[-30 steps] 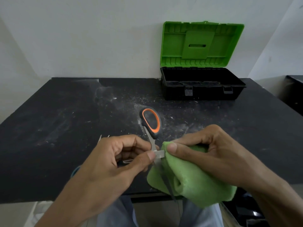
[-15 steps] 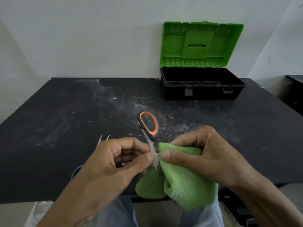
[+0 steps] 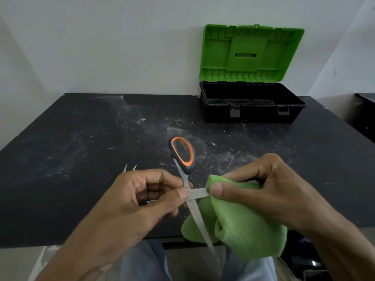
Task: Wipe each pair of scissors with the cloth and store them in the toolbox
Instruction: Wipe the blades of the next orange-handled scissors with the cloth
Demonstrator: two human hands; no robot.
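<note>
Slid cloth [image 3: 243,230] out along blade [image 3: 197,193], away from pivot, bared bit of steel. Pinched cloth round blade with right hand [image 3: 263,191], gripped scissors [image 3: 182,153] at pivot with left hand [image 3: 142,199], over near table [image 3: 71,149] edge. Reckoned still mid-wipe; kept open toolbox [image 3: 251,112] waiting at back.

green cloth [image 3: 243,226], orange-and-black scissors [image 3: 183,157], green-lidded black toolbox [image 3: 251,110].

Over the near edge of the dusty black surface [image 3: 81,159], the left grip [image 3: 142,199] pinches the spread orange-handled scissors [image 3: 197,218] at their pivot, the right grip [image 3: 269,189] wraps a green cloth [image 3: 247,230] round one blade, and the toolbox [image 3: 251,112] stands open by the wall.
</note>
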